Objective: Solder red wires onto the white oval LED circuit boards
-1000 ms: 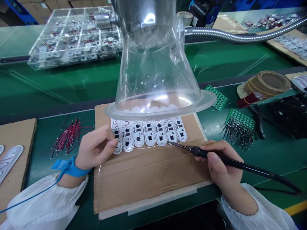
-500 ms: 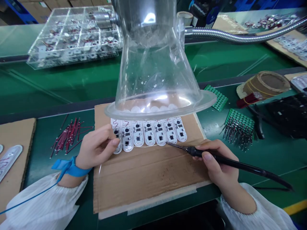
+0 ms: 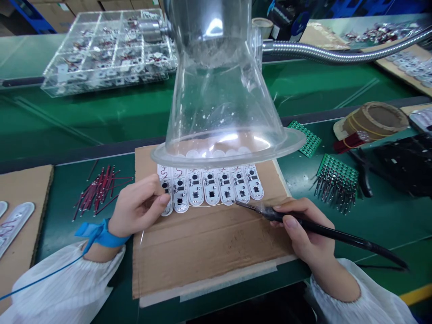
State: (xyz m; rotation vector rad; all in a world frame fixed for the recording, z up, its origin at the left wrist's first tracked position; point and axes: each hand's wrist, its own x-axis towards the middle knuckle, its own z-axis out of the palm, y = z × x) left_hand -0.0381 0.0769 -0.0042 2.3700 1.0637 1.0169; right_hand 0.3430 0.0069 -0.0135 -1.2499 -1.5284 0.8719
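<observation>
A row of several white oblong circuit boards lies on a cardboard sheet. In my right hand is a black soldering iron, its tip touching or just above the lower end of a board right of the row's middle. My left hand is closed in a pinch at the leftmost board, partly covering it. A thin pale solder wire curves along the boards' lower ends between that hand and the iron's tip; its end in the fingers is hidden. A blue strap circles my left wrist.
A clear fume hood hangs over the boards' far ends. Red wires lie at left, beside another cardboard sheet. Right are green boards, a cardboard roll and pliers. A compartment tray stands behind.
Both hands and the iron stay almost in place. The whole view has shifted slightly, and a faint haze now shows near the front of the iron's handle.
</observation>
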